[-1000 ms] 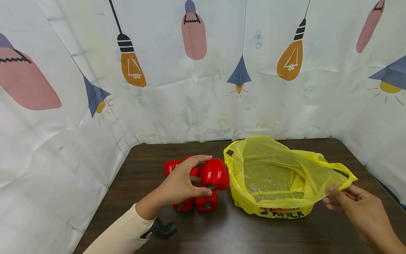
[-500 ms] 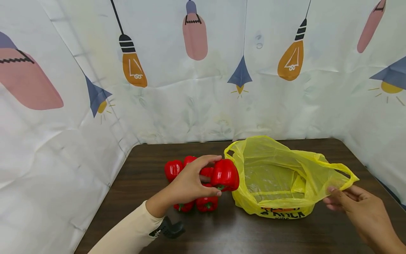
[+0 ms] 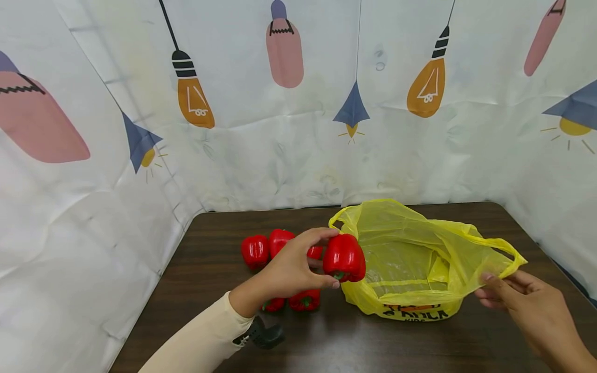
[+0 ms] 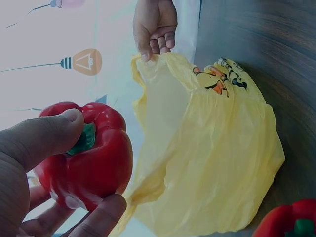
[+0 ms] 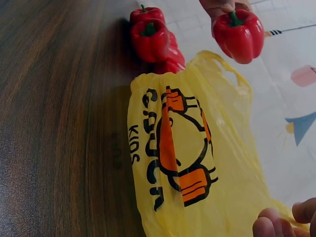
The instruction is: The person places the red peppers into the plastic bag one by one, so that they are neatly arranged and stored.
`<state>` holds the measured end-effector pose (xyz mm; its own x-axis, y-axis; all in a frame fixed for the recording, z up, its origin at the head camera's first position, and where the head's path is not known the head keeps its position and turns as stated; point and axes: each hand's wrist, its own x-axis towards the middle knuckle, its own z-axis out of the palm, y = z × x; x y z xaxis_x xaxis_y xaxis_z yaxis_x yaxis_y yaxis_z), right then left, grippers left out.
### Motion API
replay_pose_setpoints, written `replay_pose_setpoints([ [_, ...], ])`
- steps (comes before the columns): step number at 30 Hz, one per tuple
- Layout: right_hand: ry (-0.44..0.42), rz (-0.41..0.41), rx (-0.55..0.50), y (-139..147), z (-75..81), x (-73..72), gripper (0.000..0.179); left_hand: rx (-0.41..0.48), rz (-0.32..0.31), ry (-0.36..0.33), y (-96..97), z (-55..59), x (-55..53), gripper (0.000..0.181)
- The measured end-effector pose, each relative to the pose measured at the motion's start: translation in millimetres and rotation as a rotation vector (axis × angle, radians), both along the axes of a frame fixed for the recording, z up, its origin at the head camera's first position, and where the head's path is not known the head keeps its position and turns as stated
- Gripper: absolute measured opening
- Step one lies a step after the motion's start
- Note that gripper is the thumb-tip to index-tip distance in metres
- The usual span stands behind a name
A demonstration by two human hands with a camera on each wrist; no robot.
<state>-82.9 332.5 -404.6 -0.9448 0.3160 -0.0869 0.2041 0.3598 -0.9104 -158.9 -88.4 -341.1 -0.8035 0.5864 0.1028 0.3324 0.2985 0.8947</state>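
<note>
My left hand [image 3: 294, 267] grips a red bell pepper [image 3: 344, 257] with a green stem, held up at the left rim of a yellow plastic bag [image 3: 396, 259]. Thumb and fingers wrap the pepper [image 4: 89, 158] in the left wrist view. The bag stands with its mouth spread wide, and the part of its inside that shows holds no pepper. At the bag's right handle, my right hand [image 3: 531, 305] pinches the plastic between thumb and fingers. Behind and below my left hand lie several more red peppers [image 3: 255, 252], partly hidden by it.
A dark wooden table [image 3: 373, 342] bears everything. White printed sheeting [image 3: 280, 155] hangs behind it and along both sides. A black strap [image 3: 266, 334] sits at my left wrist, over a cream sleeve [image 3: 200, 331].
My left hand has carried the pepper rightward, from above the other peppers to the bag's left rim. The right hand keeps its hold on the bag and has hardly moved.
</note>
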Motion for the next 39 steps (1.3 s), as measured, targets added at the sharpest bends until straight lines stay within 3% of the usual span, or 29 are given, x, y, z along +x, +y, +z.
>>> replay_pose_setpoints([
  [6,-0.003,-0.007,-0.002,-0.8,-0.1,-0.1,0.070,0.032,-0.044,0.051,10.0,0.5,-0.8,0.088],
  [21,0.001,0.010,-0.007,-4.2,-0.7,-1.0,0.069,0.087,-0.118,0.025,30.3,-5.1,-2.3,0.087],
  [30,0.010,0.025,-0.004,-4.4,-1.9,-0.9,0.068,0.096,-0.129,0.006,44.4,-9.2,-4.2,0.088],
  [39,-0.001,0.024,-0.004,-6.1,0.2,-0.2,0.065,0.102,-0.149,0.035,58.3,-13.7,-6.8,0.086],
])
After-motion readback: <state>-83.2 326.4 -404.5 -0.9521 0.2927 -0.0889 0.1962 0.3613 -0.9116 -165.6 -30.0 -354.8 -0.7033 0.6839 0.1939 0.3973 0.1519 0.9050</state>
